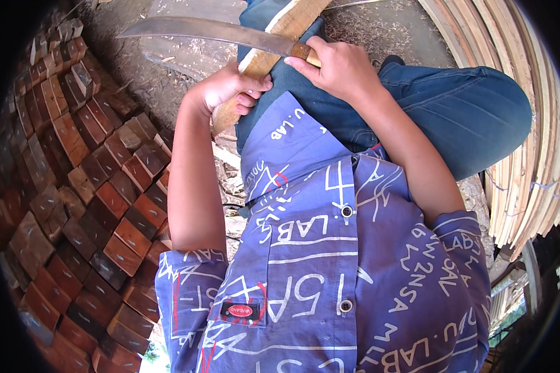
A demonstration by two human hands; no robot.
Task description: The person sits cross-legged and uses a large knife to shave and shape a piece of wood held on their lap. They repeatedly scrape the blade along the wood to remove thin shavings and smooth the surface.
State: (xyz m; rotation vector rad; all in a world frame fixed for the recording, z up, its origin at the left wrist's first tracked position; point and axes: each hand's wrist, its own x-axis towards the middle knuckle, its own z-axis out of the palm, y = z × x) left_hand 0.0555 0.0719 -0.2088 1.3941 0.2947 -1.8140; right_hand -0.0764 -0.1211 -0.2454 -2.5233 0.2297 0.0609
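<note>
Head view, and I'm watching closely from my end: the right hand [342, 68] has its fingers clamped around the wooden handle [306, 53] of a long curved knife [221, 31]. Over on the other side, the left hand [230, 90] curls its fingers tight around a wooden bar [261, 62], which slants across the left leg of the blue jeans [308, 90], its near end poking out below that fist. The blade crosses over the bar near the left hand, tip reaching out to the left. Whether the edge bites in or only hovers, I can't tell from here!

Now the risk, as I judge it. A stroke pulled toward the body, or one that slips off the wood, could send steel at those knuckles. With only a leg behind the bar, I'd worry about it rolling under pressure and the edge skidding onto denim. A slack grip would let the blade twist, too. Left of the person, a stack of reddish wood blocks [112, 205]; on the right, a bundle of long pale strips [522, 193].
</note>
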